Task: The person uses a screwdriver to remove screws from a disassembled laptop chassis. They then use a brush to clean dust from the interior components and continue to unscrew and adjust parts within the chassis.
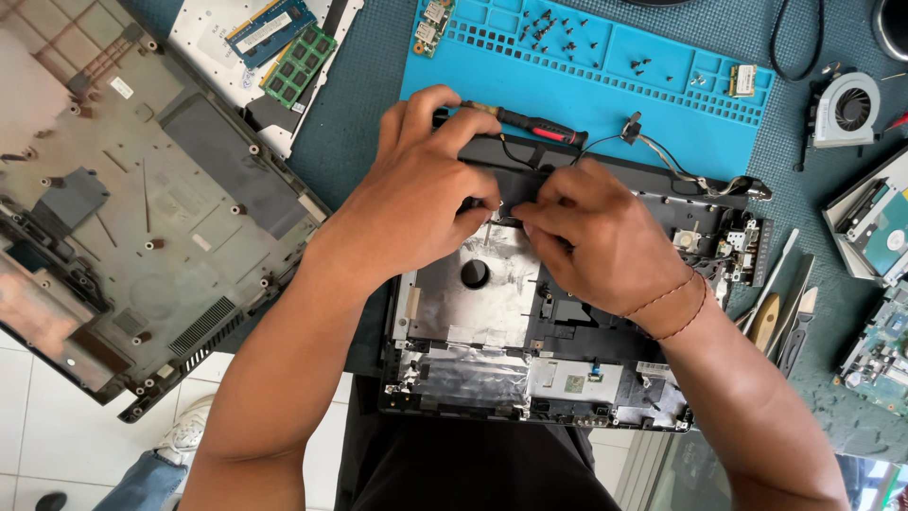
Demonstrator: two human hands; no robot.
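**benchwatcher:** Standing right behind this. Biggest thing is the grey bottom cover (142, 208), flipped over, well to the left of the laptop frame (530, 350) that sits in front of the person. Above the frame there's a blue mat (662, 104) with little screws (549, 28) in its trays, and a cooling fan (846, 109) off to the frame's upper right. Two memory sticks (284, 43) are up at the far left.

**solderjoe:** What's actually being handled?

**benchwatcher:** A small black part (506, 185) along the frame's top edge, thin wires (662, 151) running off it to the right. I'd guess it's light and a bit bendy, and those wires look easy to tear, so grabbing the plastic body rather than the leads seems the safer hold. The frame itself looks stiff, with crinkly foil on it.

**solderjoe:** And the hands?

**benchwatcher:** Left hand (421, 199) is curled over the part's left end, fingers closed down on it, with a red and black screwdriver (530, 123) just behind its fingertips. Right hand (591, 237) has thumb and fingers pinched together on the part's middle. Both meet at the frame's top edge, nearly touching.
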